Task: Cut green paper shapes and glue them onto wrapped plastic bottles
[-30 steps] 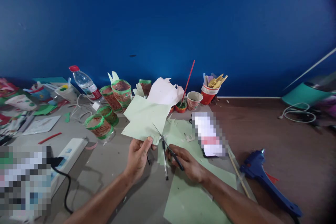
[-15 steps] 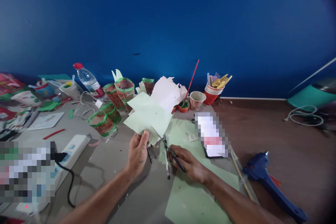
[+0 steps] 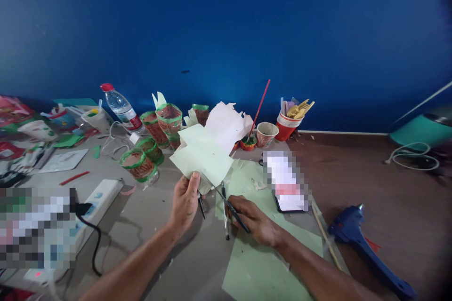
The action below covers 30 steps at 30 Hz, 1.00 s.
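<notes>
Cluttered desk [image 3: 148, 216], blue wall. Left hand [image 3: 183, 201] pinches paper [image 3: 205, 160]; right hand [image 3: 254, 221] fingers curl round scissors [image 3: 221, 196], mid-cut. Next snip likely needs paper steady.

Both forearms stretched forward, left hand [image 3: 185, 200] lifted a bit with thumb pinched down, right hand [image 3: 252, 221] lower, fingers curled tight.

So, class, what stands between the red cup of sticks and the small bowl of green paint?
One patterned paper cup, upright, between the red cup and the bowl of green paint; the head view shows it.
</notes>
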{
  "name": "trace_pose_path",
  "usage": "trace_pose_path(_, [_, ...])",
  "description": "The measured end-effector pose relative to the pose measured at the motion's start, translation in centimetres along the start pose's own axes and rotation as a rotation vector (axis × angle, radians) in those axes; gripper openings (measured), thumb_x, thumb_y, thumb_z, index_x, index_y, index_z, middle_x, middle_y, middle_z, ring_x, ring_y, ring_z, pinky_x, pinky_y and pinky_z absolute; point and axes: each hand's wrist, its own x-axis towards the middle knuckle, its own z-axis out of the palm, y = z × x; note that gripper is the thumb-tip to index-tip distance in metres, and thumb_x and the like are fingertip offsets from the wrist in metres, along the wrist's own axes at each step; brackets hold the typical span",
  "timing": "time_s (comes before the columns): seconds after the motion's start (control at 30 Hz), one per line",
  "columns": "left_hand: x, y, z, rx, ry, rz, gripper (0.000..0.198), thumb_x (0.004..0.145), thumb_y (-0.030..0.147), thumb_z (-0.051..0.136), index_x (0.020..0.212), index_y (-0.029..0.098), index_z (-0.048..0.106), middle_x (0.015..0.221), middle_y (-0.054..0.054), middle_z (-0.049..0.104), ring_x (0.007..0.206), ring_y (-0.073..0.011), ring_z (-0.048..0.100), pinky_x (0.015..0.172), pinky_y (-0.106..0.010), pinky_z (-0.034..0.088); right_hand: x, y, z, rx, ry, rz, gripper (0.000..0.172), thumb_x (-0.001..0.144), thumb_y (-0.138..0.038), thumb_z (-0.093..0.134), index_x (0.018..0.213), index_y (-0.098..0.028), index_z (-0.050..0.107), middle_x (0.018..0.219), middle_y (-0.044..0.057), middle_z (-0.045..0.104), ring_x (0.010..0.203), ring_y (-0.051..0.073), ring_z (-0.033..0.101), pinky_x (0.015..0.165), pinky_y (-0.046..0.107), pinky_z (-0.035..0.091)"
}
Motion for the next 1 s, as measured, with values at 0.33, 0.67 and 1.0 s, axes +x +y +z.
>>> trace_pose_path(0.33, [0.04,-0.23,-0.24,0.083,0.034,0.012,0.042,0.076,0.058,0.063,0.067,0.018,0.055,0.058,0.004,0.052,0.046,-0.0083,0.043,0.041,-0.019,0.04,0.0,0.0,0.04,-0.013,-0.001,0.002,0.043,0.092,-0.049,0.04,0.061,-0.02,0.043,0.067,0.002,0.048,0.066,0.016,0.045,0.063,0.03,0.035])
trace_pose_path(0.67, [-0.18,0.38,0.03,0.116,0.042,0.024,0.046,0.074,0.061,0.063,0.061,0.019,0.051,0.053,0.005,0.045,0.045,-0.0086,0.04,0.041,-0.02,0.039,-0.01,0.4,0.11,-0.043,-0.023,-0.011,0.046,0.092,-0.055,0.036,0.063,-0.02,0.044,0.07,0.003,0.049,0.069,0.018,0.046,0.068,0.032,0.036])
trace_pose_path(1.0, [0.14,-0.46,-0.42,0.073,0.026,0.011,0.043,0.078,0.059,0.06,0.068,0.018,0.054,0.058,0.004,0.049,0.049,-0.0094,0.044,0.043,-0.02,0.04,-0.04,0.15,0.04,-0.061,-0.023,-0.039,0.049,0.094,-0.056,0.032,0.063,-0.02,0.044,0.069,0.003,0.049,0.069,0.017,0.046,0.068,0.031,0.038])
